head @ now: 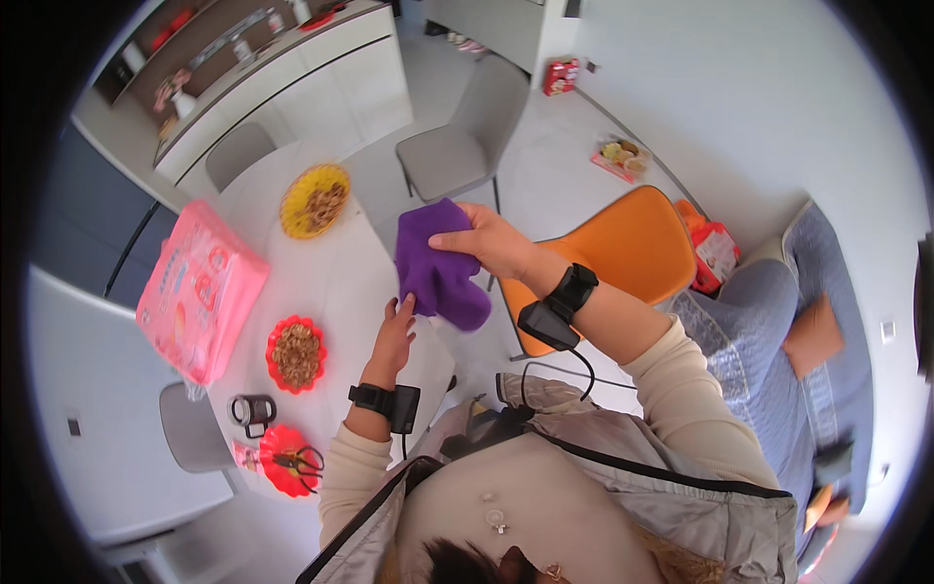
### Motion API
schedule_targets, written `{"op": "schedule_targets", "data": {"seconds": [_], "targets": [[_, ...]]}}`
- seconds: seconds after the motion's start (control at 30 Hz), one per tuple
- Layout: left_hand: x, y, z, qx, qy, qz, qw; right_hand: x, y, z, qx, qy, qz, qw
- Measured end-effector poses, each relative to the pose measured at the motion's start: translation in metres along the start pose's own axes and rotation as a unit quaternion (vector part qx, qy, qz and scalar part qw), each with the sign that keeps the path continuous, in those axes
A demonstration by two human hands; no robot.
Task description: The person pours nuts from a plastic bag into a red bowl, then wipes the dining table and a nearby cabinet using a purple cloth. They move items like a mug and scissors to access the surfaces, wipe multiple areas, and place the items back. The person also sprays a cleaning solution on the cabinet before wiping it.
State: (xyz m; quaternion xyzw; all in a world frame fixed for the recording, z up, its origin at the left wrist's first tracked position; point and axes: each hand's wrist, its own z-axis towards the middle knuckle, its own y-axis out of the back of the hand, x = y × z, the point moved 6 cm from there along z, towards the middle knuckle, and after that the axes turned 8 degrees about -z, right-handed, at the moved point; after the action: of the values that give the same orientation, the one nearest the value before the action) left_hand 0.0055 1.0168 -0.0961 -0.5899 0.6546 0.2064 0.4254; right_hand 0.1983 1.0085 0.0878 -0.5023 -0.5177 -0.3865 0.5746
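A purple cloth (430, 266) hangs in loose folds at the near edge of the white table (350, 285). My right hand (500, 241) pinches it near its upper right side, thumb on top and the other fingers behind. Below and to the left, my left hand (392, 339) has its fingers apart. One of its fingertips touches or nearly touches the cloth's lower left edge. Each wrist wears a black strap with a small cabled box.
On the table are a yellow basket (295, 208), a red bowl of nuts or shells (298, 355), a dark mug (254, 411), a red dish with pliers (284, 467) and a pink package (201, 292). An orange chair (627, 248) and grey chair (452, 150) stand alongside.
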Motion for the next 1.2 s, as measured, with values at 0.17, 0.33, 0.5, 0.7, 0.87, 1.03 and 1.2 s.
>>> {"op": "schedule_targets", "data": {"seconds": [0.17,0.33,0.5,0.7,0.87,1.03,1.2], "targets": [[-0.001,-0.091,-0.01,0.174,0.032,-0.087,0.98,0.04,0.042,-0.087,0.023,0.066,0.038,0.997],[-0.009,-0.203,-0.034,0.275,0.01,-0.211,0.938,0.063,0.125,-0.208,0.013,0.11,0.099,0.989],[-0.03,-0.284,-0.078,0.314,0.091,-0.255,0.91,0.065,0.199,-0.315,-0.07,0.149,0.013,0.986],[0.026,-0.481,-0.122,0.476,0.159,-0.105,0.859,0.06,0.303,-0.471,-0.065,0.119,0.152,0.979],[0.026,-0.561,-0.138,0.57,0.21,0.024,0.794,0.038,0.301,-0.509,-0.077,0.068,0.204,0.974],[0.04,-0.621,-0.129,0.628,0.227,0.051,0.743,0.009,0.295,-0.519,-0.087,-0.009,0.213,0.973],[0.06,-0.659,-0.129,0.651,0.272,0.09,0.702,-0.02,0.322,-0.529,-0.181,-0.015,0.196,0.964]]}}
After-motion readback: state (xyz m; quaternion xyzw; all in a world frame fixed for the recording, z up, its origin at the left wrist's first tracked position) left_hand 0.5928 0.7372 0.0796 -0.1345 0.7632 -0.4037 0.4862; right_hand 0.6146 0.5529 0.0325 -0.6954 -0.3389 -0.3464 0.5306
